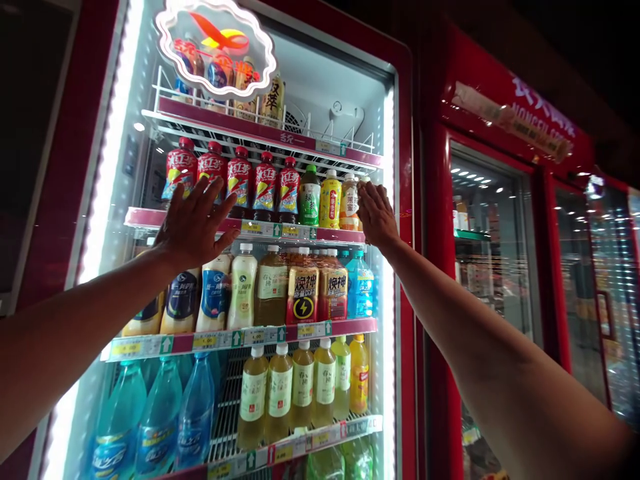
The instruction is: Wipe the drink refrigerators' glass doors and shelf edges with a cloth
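A lit drinks fridge with a red frame (407, 280) fills the view. My left hand (193, 223) is open, fingers spread, flat against the glass door over the red-capped bottles (240, 183) on the second shelf. My right hand (376, 215) is also open, fingers straight and together, near the door's right edge beside an orange-labelled bottle (350, 200). Neither hand holds anything. Below the hands stand milky bottles (243, 287) and yellow-labelled energy drinks (303, 293).
Lower shelves hold pale tea bottles (280, 390) and big blue bottles (160, 417). A glowing logo sign (215, 47) sits at the fridge's top. Further red glass-door fridges (493, 253) stand to the right. A dark wall lies at the left.
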Tool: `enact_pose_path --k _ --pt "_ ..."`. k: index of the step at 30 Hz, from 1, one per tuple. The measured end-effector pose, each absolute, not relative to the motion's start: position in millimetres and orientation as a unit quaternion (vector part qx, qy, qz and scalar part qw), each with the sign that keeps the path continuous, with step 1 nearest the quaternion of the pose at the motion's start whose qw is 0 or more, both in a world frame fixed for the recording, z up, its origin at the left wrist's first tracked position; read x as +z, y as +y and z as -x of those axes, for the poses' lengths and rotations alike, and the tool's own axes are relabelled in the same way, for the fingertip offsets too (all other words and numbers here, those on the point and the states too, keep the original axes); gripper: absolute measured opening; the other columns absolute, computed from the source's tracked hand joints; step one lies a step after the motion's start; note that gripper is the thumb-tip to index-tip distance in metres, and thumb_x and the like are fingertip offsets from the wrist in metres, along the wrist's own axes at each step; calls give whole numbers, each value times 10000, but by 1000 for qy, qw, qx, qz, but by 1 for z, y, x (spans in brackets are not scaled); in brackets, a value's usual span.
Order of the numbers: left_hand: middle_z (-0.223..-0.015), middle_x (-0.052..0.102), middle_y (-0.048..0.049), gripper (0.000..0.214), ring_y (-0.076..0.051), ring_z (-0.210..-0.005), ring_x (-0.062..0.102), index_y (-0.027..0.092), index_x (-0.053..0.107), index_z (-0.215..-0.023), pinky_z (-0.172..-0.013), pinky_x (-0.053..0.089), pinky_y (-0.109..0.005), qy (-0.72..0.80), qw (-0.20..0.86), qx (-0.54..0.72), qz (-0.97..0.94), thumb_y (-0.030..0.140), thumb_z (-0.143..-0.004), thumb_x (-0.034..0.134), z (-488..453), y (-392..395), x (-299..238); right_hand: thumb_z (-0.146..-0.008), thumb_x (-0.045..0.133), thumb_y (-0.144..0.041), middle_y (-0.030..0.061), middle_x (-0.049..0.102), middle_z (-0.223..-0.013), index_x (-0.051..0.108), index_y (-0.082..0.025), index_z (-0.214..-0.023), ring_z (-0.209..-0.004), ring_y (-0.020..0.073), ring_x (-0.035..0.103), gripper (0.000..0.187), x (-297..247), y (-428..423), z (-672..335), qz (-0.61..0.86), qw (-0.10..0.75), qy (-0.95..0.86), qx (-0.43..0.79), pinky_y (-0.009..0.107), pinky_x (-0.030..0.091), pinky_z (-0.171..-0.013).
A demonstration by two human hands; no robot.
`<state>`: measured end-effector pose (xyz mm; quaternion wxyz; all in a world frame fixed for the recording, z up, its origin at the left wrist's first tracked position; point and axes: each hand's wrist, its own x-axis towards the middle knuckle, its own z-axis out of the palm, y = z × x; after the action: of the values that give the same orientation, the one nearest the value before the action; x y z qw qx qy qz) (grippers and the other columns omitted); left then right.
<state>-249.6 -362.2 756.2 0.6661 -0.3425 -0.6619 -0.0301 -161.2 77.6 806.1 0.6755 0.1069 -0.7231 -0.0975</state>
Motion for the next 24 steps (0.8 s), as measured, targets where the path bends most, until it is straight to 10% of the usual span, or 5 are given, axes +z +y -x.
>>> enact_pose_path --k 9,16,24 --pt "-1722 202 -160 669 -377 -1610 154 228 354 -1606 -1296 66 -627 -662 663 -38 349 532 -1016 430 249 -363 756 -1049 345 -422 -72 350 -1705 424 -392 -1582 -1638 317 86 539 790 44 166 -87 674 -727 -97 698 153 -1299" --pt "-1720 211 -173 657 -369 -1614 141 195 382 -1582 -1302 55 -624 -672 654 -37 344 542 -1026 410 249 -363 756 -1047 360 -423 3 347 -1700 485 -312 -1564 -1579 319 280 543 800 27 170 -73 712 -695 -72 576 280 -1309" --pt "-1726 191 -170 672 -371 -1617 118 207 335 -1611 -1297 52 -639 -675 648 -37 351 545 -1033 388 251 -364 756 -1068 270 -415 -20 381 -1694 345 -301 -1633 -1608 258 247 581 810 27 177 -100 687 -713 -98 585 163 -1350"
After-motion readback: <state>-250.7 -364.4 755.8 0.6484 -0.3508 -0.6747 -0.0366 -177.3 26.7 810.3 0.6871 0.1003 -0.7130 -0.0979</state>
